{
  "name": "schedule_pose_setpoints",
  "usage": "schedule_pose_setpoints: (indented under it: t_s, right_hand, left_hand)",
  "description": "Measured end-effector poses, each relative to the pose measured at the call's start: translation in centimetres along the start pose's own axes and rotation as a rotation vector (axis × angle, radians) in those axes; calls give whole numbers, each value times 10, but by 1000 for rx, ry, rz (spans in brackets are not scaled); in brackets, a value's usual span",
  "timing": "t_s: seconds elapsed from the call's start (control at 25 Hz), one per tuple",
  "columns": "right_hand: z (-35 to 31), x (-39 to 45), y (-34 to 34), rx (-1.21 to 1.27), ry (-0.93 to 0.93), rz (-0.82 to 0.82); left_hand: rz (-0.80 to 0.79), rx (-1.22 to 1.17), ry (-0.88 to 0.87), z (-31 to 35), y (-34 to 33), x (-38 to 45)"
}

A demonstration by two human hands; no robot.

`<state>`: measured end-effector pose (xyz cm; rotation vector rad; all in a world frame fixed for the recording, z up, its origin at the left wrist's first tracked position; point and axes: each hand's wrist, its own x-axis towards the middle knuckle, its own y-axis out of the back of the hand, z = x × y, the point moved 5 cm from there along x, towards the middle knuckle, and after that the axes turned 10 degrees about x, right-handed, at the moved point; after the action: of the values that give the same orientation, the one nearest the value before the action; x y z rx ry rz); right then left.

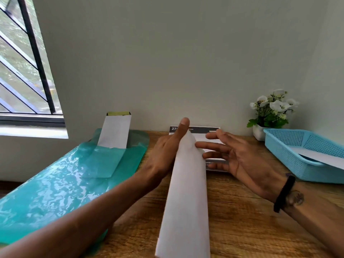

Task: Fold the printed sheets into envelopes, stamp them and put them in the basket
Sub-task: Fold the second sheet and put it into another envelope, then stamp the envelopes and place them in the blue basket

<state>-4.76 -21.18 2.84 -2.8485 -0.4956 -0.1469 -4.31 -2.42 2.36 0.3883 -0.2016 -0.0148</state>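
A long white folded sheet (188,192) rises from the bottom edge of the view toward the middle of the table. My left hand (165,148) holds its far end, thumb pointing up along the left edge and the fingers hidden behind the paper. My right hand (232,157) hovers just right of the sheet with fingers spread and straight, the fingertips at the sheet's right edge. A stack of printed sheets (214,135) lies flat on the table behind both hands. The blue mesh basket (284,146) stands at the right with a white paper (323,157) in it.
A teal plastic bag (61,183) covers the table's left side, with a white envelope-like paper (114,133) sticking out of it against the wall. A small white pot of white flowers (270,112) stands in the back right corner. The wooden table (242,229) runs to the wall.
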Motion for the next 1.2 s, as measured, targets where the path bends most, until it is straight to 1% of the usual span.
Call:
schedule_pose_setpoints:
  t_s: [0.12,0.2,0.32,0.4,0.52,0.56,0.72,0.76,0.8,0.88,0.92,0.96,1.0,1.08,1.12,1.2]
  right_hand:
    - [3,0,-1,-111,13,-4]
    - [4,0,3,-217,38,39]
    - [14,0,10,-334,-13,72]
    - [23,2,10,-361,-75,64]
    - [24,5,11,-199,-120,111]
    - [23,5,10,-192,-120,108]
    - [23,2,11,-341,-95,71]
    - [22,2,12,-368,-90,83]
    - [22,2,14,-390,-82,110]
    - [21,2,18,-451,-57,164]
    - [21,3,17,-501,-38,176]
    - [21,3,17,-571,-6,187]
    - [18,3,15,-652,41,195]
    - [3,4,16,-794,162,226]
    - [-9,4,22,-873,224,264]
    - [-33,5,42,-1047,305,367]
  left_hand:
    - [19,-174,140,-18,7,5]
    - [44,-268,223,-26,11,8]
    - [92,-353,248,-25,23,14]
    - [187,-366,212,-22,36,21]
    - [263,-317,195,-21,41,31]
    - [275,-303,203,-22,40,36]
    - [270,-250,257,-21,28,52]
    - [283,-146,243,-19,28,53]
    - [288,32,201,-16,28,54]
    - [261,534,22,-4,20,42]
    - [222,720,-67,2,10,30]
    - [142,832,-129,4,-2,19]
    - [41,897,-133,3,-13,9]
    - [-140,964,-58,-6,-26,-4]
    - [-191,991,-42,-8,-29,-5]
    - [-235,1044,-68,-9,-29,-3]
